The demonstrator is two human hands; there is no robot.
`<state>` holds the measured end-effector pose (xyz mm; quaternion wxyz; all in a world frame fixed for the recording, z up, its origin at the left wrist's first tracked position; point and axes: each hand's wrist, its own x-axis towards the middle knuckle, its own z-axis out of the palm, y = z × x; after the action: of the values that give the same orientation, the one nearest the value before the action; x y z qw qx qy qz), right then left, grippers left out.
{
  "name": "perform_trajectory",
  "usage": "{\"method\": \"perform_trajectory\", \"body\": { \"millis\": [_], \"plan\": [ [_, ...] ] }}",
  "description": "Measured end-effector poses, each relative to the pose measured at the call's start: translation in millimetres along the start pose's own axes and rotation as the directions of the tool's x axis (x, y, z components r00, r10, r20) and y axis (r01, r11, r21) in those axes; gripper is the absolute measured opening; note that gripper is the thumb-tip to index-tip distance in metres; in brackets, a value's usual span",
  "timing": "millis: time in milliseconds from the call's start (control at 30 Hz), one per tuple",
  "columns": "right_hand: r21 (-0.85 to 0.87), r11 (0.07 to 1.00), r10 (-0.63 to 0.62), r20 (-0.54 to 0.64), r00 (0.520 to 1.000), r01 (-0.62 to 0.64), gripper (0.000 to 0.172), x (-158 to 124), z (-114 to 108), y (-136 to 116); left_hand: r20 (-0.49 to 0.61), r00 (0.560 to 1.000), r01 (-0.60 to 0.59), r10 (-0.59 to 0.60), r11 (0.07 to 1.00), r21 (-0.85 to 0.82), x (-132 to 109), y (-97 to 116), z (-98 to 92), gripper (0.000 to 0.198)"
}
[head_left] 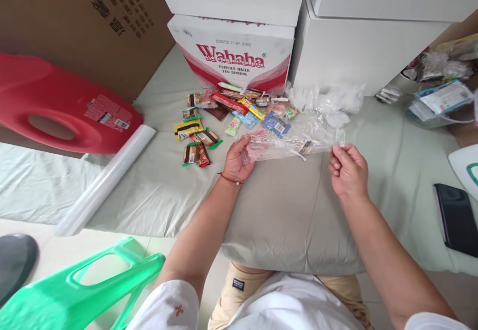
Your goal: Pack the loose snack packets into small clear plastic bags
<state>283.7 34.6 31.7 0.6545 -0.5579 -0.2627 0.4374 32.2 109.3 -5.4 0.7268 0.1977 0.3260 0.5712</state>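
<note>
Between my hands a clear plastic bag (287,147) is stretched sideways over the cloth-covered surface. My left hand (238,159) grips its left end, and a pink wrapper shows through the film near those fingers. At the right end, my right hand (348,169) pinches the bag's edge between thumb and fingers. Just beyond lies a pile of wrapped snacks, among them a blue packet (276,124), a red bar (228,102) and a yellow packet (251,108). Several brown snacks with green ends, one a small packet (191,154), lie left of my left hand.
A white and red water carton (235,54) stands behind the snacks, beside white boxes (343,56). Crumpled clear plastic (328,101) lies at the back. To the left are a red jug (67,106), a plastic film roll (108,178) and a green stool (82,290); a phone (457,218) lies right.
</note>
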Motion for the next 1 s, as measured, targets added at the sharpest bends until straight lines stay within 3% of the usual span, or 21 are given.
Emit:
{"method": "perform_trajectory", "body": {
  "millis": [67, 167, 233, 300, 433, 533, 633, 767, 867, 933, 1000],
  "plan": [
    [-0.049, 0.996, 0.069, -0.016, 0.997, -0.070, 0.037, -20.1, -22.5, 1.6, 0.040, 0.999, 0.007, -0.007, 1.000, -0.005, -3.3, 2.5, 1.7, 0.013],
    [-0.255, 0.953, 0.177, 0.038, 0.983, -0.162, 0.038, -44.5, -54.9, 5.5, 0.105, 0.993, 0.052, -0.052, 0.999, 0.003, -8.0, 6.2, 3.0, 0.012],
    [-0.379, 0.915, 0.166, 0.044, 0.985, -0.137, 0.040, -48.8, -71.1, 5.0, 0.152, 0.982, 0.105, -0.110, 0.994, 0.040, -9.9, 7.6, 2.7, 0.013],
    [-0.429, 0.901, 0.076, 0.010, 0.997, -0.064, 0.044, -41.4, -79.9, 2.4, 0.201, 0.966, 0.146, -0.161, 0.986, 0.085, -10.6, 7.5, 1.8, 0.014],
    [-0.508, 0.861, -0.025, -0.039, 0.999, 0.002, 0.054, -9.0, -74.4, 0.1, 0.274, 0.938, 0.173, -0.212, 0.972, 0.160, -10.4, 5.5, -0.2, 0.017],
    [-0.630, 0.776, 0.035, 0.009, 0.999, -0.022, 0.058, 8.8, -59.7, 3.9, 0.287, 0.927, 0.177, -0.241, 0.957, 0.230, -10.2, 6.3, -1.4, 0.025],
    [-0.664, 0.748, 0.085, 0.065, 0.994, -0.020, 0.047, 13.1, -50.0, 5.2, 0.256, 0.940, 0.156, -0.227, 0.950, 0.270, -8.7, 8.4, -2.6, 0.031],
    [-0.600, 0.799, 0.022, 0.085, 0.996, 0.033, 0.037, 3.0, -53.4, -4.2, 0.163, 0.985, 0.012, -0.052, 0.972, 0.234, -0.7, 5.1, -4.4, 0.031],
    [-0.596, 0.792, -0.094, 0.092, 0.991, 0.130, 0.032, -17.1, -59.2, -13.7, 0.078, 0.988, -0.150, 0.133, 0.943, 0.298, 8.2, -2.0, -6.8, 0.042],
    [-0.644, 0.727, -0.231, 0.099, 0.968, 0.239, 0.027, -36.5, -58.6, -17.6, 0.008, 0.944, -0.296, 0.330, 0.836, 0.461, 10.8, -5.4, -7.8, 0.046],
    [-0.696, 0.617, -0.361, 0.165, 0.918, 0.367, 0.020, -57.4, -52.2, -18.8, -0.007, 0.837, -0.415, 0.548, 0.642, 0.645, 7.1, -6.3, -6.0, 0.048]
  ]
}}
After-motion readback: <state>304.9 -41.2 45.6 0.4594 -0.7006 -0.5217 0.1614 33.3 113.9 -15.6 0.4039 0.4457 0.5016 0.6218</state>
